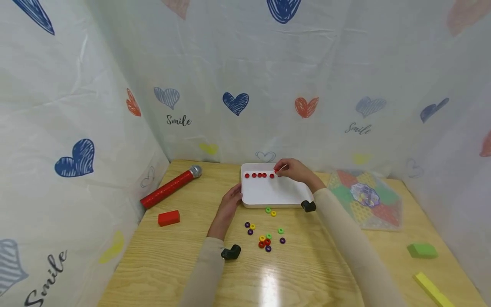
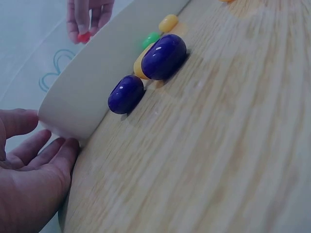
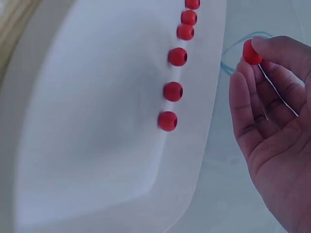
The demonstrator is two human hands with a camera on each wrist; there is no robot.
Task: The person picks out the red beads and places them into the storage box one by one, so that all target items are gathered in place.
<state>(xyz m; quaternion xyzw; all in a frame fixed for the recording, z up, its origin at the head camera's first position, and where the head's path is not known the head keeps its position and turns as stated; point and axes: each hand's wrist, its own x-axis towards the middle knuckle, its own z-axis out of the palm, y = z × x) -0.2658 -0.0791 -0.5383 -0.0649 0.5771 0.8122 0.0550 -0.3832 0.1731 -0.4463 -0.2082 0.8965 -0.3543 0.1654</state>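
A white tray [image 1: 268,197] lies at the table's far middle, with a row of several red beads [image 1: 259,175] along its far edge. Above the right end of that row, my right hand [image 1: 280,169] pinches one red bead [image 3: 250,51] between thumb and fingertips [image 3: 243,82]. My left hand [image 1: 232,201] rests with relaxed fingers [image 2: 53,155] against the tray's near left corner [image 2: 73,114]. Loose purple, yellow, green and red beads [image 1: 266,238] lie on the wood in front of the tray. In the left wrist view two purple beads [image 2: 163,56] sit close to the tray wall.
A red toy microphone [image 1: 168,187] and a red block [image 1: 168,218] lie at the left. A coloured patterned board [image 1: 364,198] is at the right, with a green block [image 1: 422,250] and a yellow block [image 1: 431,290] nearer. Heart-printed sheets wall in the table.
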